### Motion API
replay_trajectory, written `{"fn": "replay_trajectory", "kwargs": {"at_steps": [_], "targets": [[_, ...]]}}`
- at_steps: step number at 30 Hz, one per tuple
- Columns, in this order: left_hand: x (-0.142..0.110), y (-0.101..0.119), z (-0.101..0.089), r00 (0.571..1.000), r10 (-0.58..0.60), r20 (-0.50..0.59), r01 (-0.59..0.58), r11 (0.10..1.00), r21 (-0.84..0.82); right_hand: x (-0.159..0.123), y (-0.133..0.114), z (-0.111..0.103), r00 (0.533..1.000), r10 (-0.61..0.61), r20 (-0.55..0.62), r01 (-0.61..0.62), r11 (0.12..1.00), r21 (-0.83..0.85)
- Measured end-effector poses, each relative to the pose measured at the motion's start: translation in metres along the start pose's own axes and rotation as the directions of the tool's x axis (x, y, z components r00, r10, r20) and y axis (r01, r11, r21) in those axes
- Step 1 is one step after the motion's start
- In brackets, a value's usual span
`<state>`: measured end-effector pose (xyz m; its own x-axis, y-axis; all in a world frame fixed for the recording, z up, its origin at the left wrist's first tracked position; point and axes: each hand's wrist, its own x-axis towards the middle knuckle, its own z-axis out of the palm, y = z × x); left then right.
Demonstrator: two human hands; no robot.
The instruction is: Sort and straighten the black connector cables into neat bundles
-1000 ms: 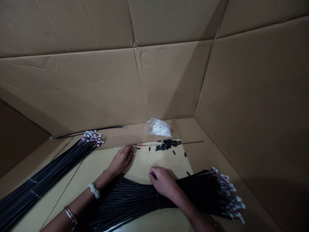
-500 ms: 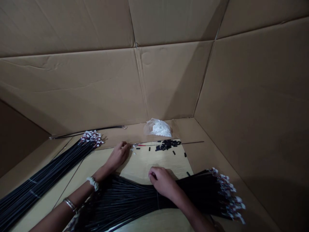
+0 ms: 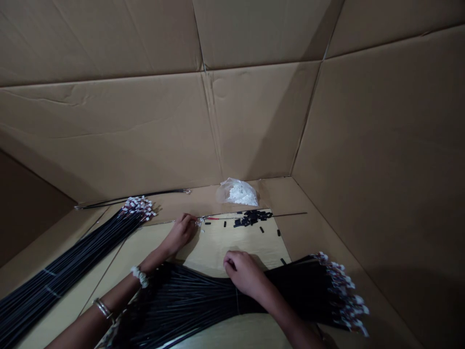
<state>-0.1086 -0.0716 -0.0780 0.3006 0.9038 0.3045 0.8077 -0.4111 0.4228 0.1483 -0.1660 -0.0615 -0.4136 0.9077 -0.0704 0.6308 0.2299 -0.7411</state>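
Left hand shifted left, nearer cables lying crosswise, connectors rightward.

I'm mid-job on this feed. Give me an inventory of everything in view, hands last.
Cardboard walls: several, brown, back and sides
Board: one, pale yellow, centre
Left cable bundle: one, black with white ends, left
Front cable bundle: one, black with white ends, front centre to right
Loose cables: few, black, along back wall
Plastic bag: one, clear, back centre
Bagged pieces: many, white, inside bag
Black pieces: many, black, piled and scattered before bag
Thin rod: one, dark, right of pile
Slim item: one, red, left of pile
Small pieces: few, white, left of slim item
Wristband: one, white, left arm
Bangles: count unclear, silver, left arm
Left hand: one, bare, beside small pieces
Right hand: one, bare, at front bundle's far edge
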Motion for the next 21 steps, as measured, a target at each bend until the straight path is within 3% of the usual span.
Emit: {"fn": "replay_trajectory", "kwargs": {"at_steps": [7,16,21], "targets": [[0.007,0.012,0.007,0.994,0.095,0.050,-0.095,0.995,0.016,0.001,0.001,0.001,1.000,-0.006,-0.006,0.006,1.000,-0.016],[0.005,0.003,0.016,0.985,0.170,0.012,-0.170,0.984,0.059,-0.001,-0.002,-0.002,1.000,0.017,0.007,-0.016,1.000,-0.021],[0.004,0.000,0.018,0.988,0.153,-0.018,-0.151,0.986,0.064,-0.001,-0.005,-0.004,1.000,0.022,0.019,-0.022,1.000,-0.018]]}}
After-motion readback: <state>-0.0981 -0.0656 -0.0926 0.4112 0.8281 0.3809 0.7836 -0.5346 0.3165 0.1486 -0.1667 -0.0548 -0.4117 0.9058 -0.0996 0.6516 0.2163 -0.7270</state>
